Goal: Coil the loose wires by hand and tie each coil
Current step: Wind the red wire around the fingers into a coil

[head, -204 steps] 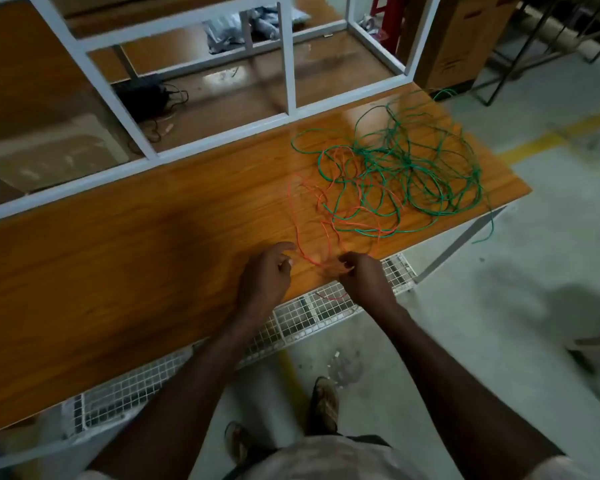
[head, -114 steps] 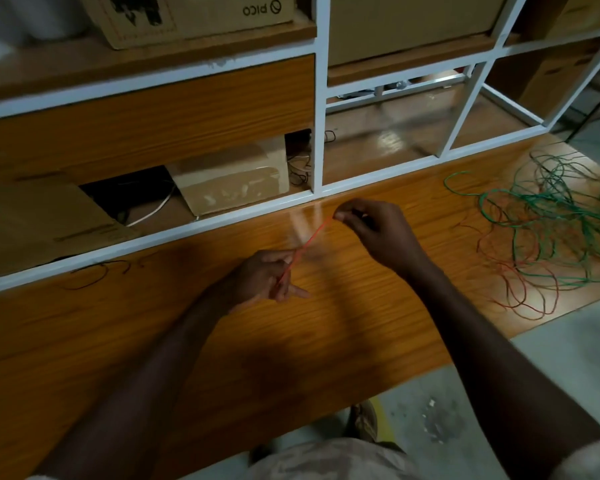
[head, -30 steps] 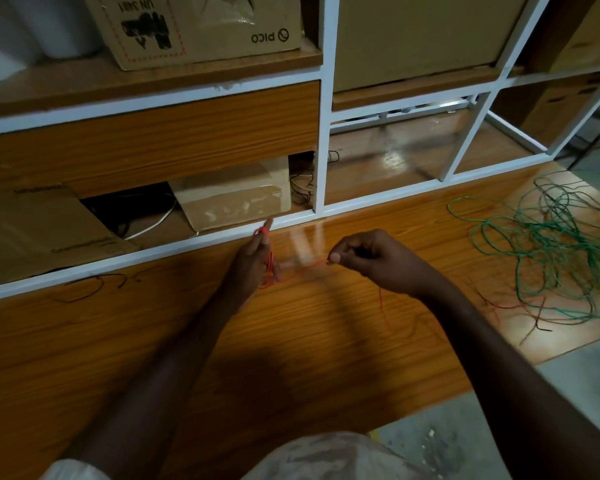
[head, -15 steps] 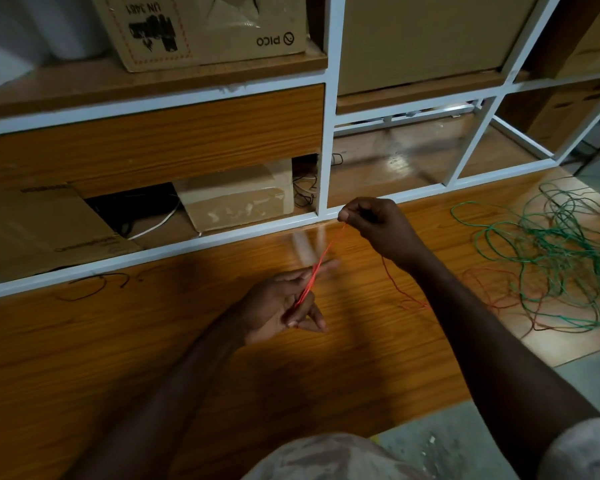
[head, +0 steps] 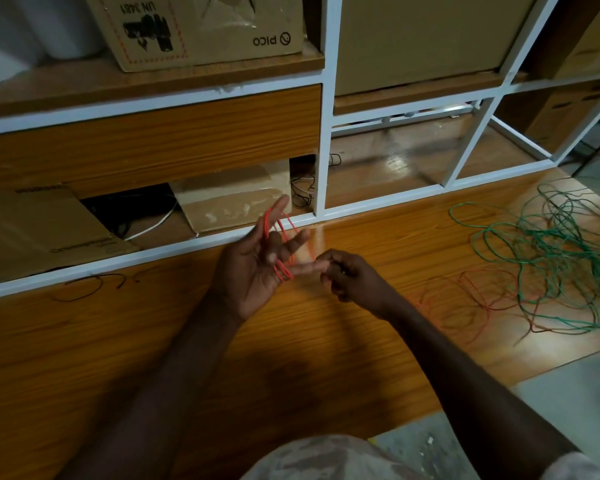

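Red wire (head: 280, 249) is looped round my left hand (head: 257, 268), several turns that I can't count, the loops running long from fingertip height down to the palm, roughly away from me. I see two hands. The left one's grip is spread, fingers straight and palm up, with the turns strung across them. My right hand (head: 352, 280) sits just beside it, fingers curled; its grip seems to pinch the wire's free run, though blur hides the contact. Both hover over the desk (head: 153, 341). Further right on the desk, faint red loops (head: 465, 303) lie slack, their count unclear, and they run into one green wire tangle (head: 561, 258), cut off by the frame edge. Beyond the desk, a white shelf frame (head: 324, 133) holds a PICO box (head: 201, 26), upside down.
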